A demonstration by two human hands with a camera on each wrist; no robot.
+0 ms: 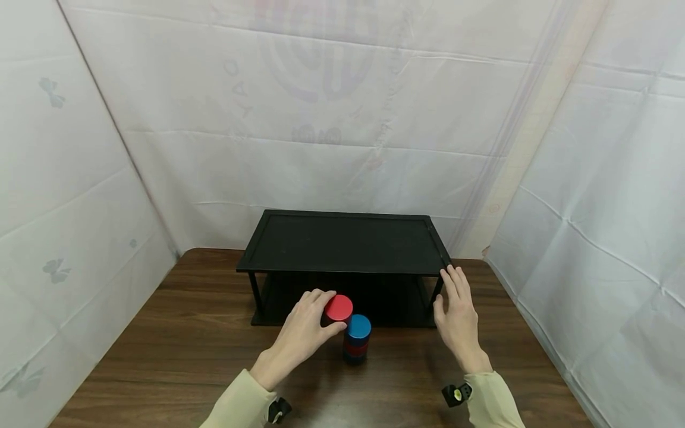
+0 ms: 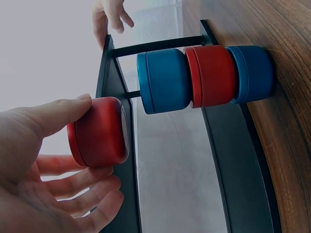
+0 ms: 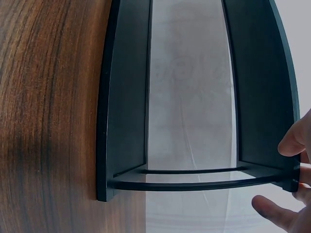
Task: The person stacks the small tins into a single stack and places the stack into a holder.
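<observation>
My left hand (image 1: 301, 327) holds a red round tin (image 2: 99, 131), thumb on one side and fingers on the other. The tin is raised off the table, higher than the nearby stack. That stack stands upright at the shelf's front: a blue tin (image 2: 167, 80) on top, a red tin (image 2: 214, 76) in the middle, another blue tin (image 2: 255, 74) at the bottom. My right hand (image 1: 457, 318) is at the front right corner of a black two-tier shelf (image 1: 348, 242). Its fingers (image 1: 452, 279) reach the top edge nearly straight, and the thumb is spread in front of the upper tier.
The shelf stands on a brown wooden table (image 1: 176, 345), its lower tier (image 2: 214, 155) close behind the stack. Thin black posts (image 1: 255, 291) hold up its top. White sheeting (image 1: 321, 154) hangs behind the table and along both sides.
</observation>
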